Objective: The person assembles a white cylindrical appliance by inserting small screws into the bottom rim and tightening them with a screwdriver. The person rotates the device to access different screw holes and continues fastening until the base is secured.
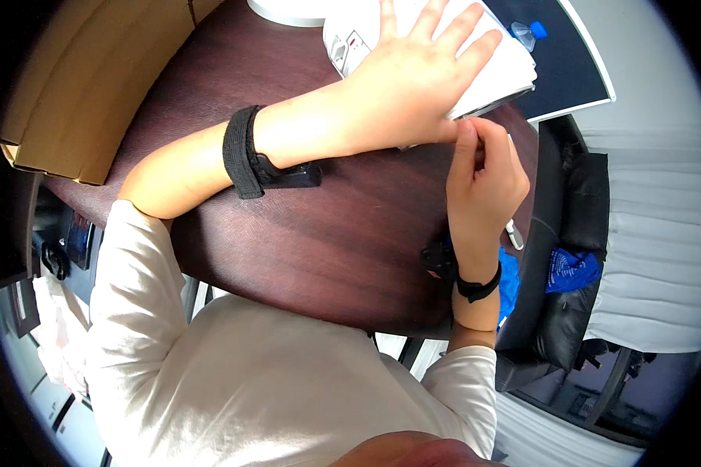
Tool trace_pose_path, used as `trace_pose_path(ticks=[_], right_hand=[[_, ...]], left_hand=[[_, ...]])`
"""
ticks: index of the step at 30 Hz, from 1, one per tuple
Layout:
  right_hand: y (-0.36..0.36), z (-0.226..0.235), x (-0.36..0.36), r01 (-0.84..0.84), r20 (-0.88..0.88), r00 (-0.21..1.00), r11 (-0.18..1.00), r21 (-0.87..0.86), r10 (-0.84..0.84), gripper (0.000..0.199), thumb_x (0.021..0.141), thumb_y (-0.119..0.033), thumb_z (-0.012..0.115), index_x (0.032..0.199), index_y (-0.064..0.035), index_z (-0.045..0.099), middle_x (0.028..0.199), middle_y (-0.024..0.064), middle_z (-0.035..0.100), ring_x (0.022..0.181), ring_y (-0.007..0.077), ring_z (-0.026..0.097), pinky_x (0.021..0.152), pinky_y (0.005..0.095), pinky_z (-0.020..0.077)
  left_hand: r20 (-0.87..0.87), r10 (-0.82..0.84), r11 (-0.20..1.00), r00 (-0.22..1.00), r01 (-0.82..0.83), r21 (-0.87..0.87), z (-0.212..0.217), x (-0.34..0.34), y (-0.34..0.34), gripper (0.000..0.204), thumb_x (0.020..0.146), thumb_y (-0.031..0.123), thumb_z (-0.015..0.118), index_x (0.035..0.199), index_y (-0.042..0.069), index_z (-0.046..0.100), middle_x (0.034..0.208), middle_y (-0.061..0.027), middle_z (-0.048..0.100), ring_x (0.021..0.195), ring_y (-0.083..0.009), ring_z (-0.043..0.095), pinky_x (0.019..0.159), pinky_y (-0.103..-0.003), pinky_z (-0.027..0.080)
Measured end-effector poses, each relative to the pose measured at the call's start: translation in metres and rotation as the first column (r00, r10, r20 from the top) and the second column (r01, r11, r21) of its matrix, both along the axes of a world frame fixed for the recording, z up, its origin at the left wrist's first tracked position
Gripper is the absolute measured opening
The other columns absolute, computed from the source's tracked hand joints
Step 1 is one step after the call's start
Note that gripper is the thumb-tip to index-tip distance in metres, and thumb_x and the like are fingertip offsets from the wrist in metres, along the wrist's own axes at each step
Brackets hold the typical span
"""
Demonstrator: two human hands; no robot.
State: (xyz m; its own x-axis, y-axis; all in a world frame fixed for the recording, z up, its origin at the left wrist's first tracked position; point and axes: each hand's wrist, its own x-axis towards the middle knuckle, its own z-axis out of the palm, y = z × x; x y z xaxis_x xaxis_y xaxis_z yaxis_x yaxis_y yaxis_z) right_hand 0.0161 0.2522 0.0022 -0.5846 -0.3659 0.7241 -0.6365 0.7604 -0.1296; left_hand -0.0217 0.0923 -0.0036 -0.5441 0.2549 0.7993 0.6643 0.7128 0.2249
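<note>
Toward the far edge of the surface (pixel 327 241), the left hand (pixel 414 76) lies open, fingers spread, on a white box (pixel 506 70) while the right hand (pixel 491 167) pinches by its near edge, probably mid-job, can't tell what's gripped or finished tbh.

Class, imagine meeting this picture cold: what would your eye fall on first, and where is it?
First, the left hand, fingers spread over the white package at the top of the picture. Just below and to its right, the right hand has thumb and fingers drawn together. Then the bright blue bag stands out on the black sofa at the right.
</note>
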Motion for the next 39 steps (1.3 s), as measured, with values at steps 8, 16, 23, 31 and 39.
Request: trace_pose_path(ticks=[8, 16, 23, 31, 39], right_hand=[[0.005, 0.005, -0.006, 0.047, -0.037, 0.998, 0.995, 0.093, -0.043, 0.011, 0.093, -0.011, 0.058, 0.086, -0.0031, 0.059, 0.073, 0.0119, 0.059, 0.057, 0.0311, 0.060, 0.051, 0.0365, 0.0463], [0.008, 0.004, -0.011, 0.066, -0.020, 0.998, 0.994, 0.086, -0.064, 0.012, 0.093, -0.009, 0.057, 0.083, -0.0025, 0.058, 0.070, 0.0133, 0.059, 0.057, 0.0327, 0.059, 0.049, 0.0377, 0.0454], [0.012, 0.006, -0.012, 0.044, 0.050, 0.998, 0.994, 0.102, -0.049, 0.015, 0.093, -0.011, 0.058, 0.080, -0.0031, 0.056, 0.066, 0.0131, 0.056, 0.054, 0.0332, 0.056, 0.048, 0.0388, 0.0428], [0.012, 0.010, -0.015, 0.010, 0.021, 1.000, 0.990, 0.140, -0.013, 0.014, 0.092, -0.013, 0.059, 0.081, -0.0047, 0.055, 0.070, 0.0130, 0.055, 0.056, 0.0330, 0.057, 0.049, 0.0392, 0.0428], [0.015, 0.009, -0.017, -0.001, 0.081, 0.997, 0.993, 0.121, -0.008, 0.022, 0.095, -0.015, 0.057, 0.076, -0.0044, 0.051, 0.065, 0.0135, 0.053, 0.055, 0.0326, 0.057, 0.049, 0.0391, 0.0421]], left_hand=[[-0.031, 0.104, 0.994, 0.994, -0.105, -0.043, -0.002, -0.011, 0.014, 0.089, 0.068, 0.028, 0.077, 0.139, -0.006, 0.036, 0.143, -0.0324, 0.033, 0.132, -0.0545, 0.029, 0.097, -0.076, 0.024], [-0.051, 0.169, 0.983, 0.984, -0.172, -0.060, -0.003, -0.014, 0.021, 0.087, 0.066, 0.025, 0.076, 0.138, -0.006, 0.038, 0.142, -0.0319, 0.035, 0.131, -0.0536, 0.032, 0.095, -0.077, 0.026], [-0.056, 0.104, 0.994, 0.993, -0.106, -0.033, -0.001, -0.016, 0.023, 0.085, 0.066, 0.022, 0.073, 0.138, -0.007, 0.038, 0.141, -0.0340, 0.034, 0.130, -0.0547, 0.032, 0.093, -0.078, 0.026], [-0.042, 0.091, 0.993, 0.995, -0.094, -0.067, 0.000, -0.013, 0.020, 0.090, 0.063, 0.021, 0.076, 0.138, -0.007, 0.036, 0.142, -0.0346, 0.032, 0.131, -0.0556, 0.030, 0.095, -0.078, 0.025], [-0.036, 0.123, 0.978, 0.992, -0.128, -0.163, 0.004, -0.013, 0.019, 0.098, 0.062, 0.026, 0.080, 0.141, -0.007, 0.031, 0.143, -0.0347, 0.030, 0.133, -0.0562, 0.027, 0.096, -0.077, 0.023]])
